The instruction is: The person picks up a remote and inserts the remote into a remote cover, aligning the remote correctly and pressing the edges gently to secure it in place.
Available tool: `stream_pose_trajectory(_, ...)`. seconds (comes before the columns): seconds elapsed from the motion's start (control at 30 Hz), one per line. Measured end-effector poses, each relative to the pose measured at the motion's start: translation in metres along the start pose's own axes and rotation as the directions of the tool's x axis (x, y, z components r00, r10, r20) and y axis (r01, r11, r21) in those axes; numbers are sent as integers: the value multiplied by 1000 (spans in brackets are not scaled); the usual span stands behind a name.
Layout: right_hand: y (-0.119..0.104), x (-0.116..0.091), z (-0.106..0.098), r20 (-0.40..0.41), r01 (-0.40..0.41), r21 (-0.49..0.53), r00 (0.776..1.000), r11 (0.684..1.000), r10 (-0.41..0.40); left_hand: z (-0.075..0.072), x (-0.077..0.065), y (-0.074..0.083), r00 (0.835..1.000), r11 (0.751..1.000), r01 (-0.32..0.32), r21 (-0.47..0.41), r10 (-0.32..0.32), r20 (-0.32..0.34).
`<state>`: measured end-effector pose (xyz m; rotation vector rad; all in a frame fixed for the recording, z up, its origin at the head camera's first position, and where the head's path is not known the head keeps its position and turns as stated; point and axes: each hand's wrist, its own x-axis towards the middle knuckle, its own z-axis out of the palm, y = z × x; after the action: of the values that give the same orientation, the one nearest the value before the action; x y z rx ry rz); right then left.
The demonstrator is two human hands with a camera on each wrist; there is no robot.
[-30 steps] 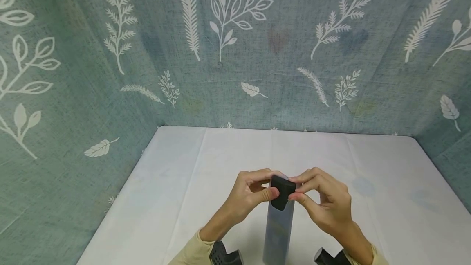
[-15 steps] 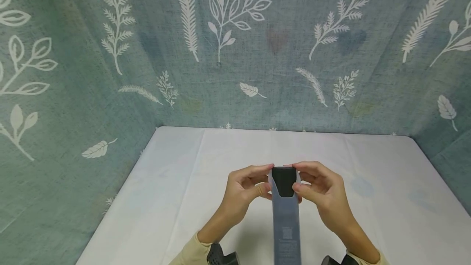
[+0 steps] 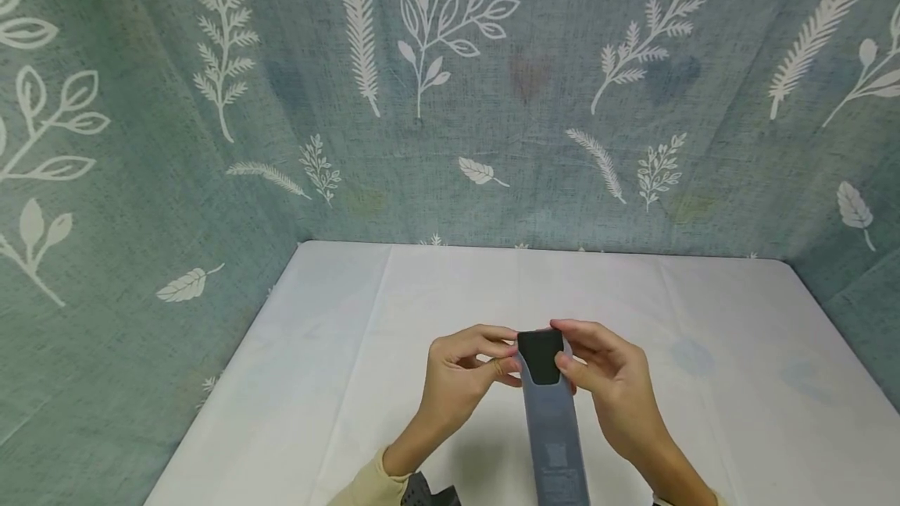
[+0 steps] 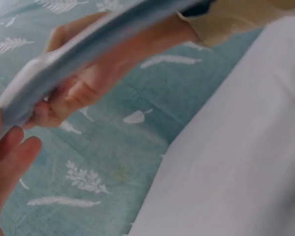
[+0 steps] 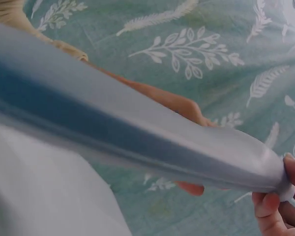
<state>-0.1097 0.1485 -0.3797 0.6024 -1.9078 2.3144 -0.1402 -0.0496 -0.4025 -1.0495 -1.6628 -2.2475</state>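
Both hands hold a long, slim blue-grey case [image 3: 551, 428] above the table, its far end raised and its near end running out of the bottom of the head view. A black piece [image 3: 541, 358] with a tapered lower edge sits flush in its far end. My left hand [image 3: 460, 373] pinches the left edge of that end between thumb and fingers. My right hand [image 3: 612, 381] grips the right edge, its thumb on the black piece and its fingers behind. In the right wrist view the smooth case [image 5: 137, 132] crosses the frame; the black piece is hidden there.
A white-covered table [image 3: 394, 311] lies below the hands. Blue-green cloth [image 3: 450, 139] with white leaf prints hangs behind and at the sides. A black wrist device [image 3: 429, 493] shows at the left sleeve.
A second ago the black piece was tilted at the top of the case; now it lies flush. The right thumb has moved onto it. Since half a second ago, the far end has lowered slightly.
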Motion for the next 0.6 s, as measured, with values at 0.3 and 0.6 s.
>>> stream_pose_trajectory(0.3,-1,-3,3,3,20,72,1000,997,-21,-5,3,5,994,998,41,47,-46,104)
stream_pose_trajectory(0.6,8,-6,3,52,12,-42,999,999,-9,0,-1,7,970,969,242,44,-242,-4)
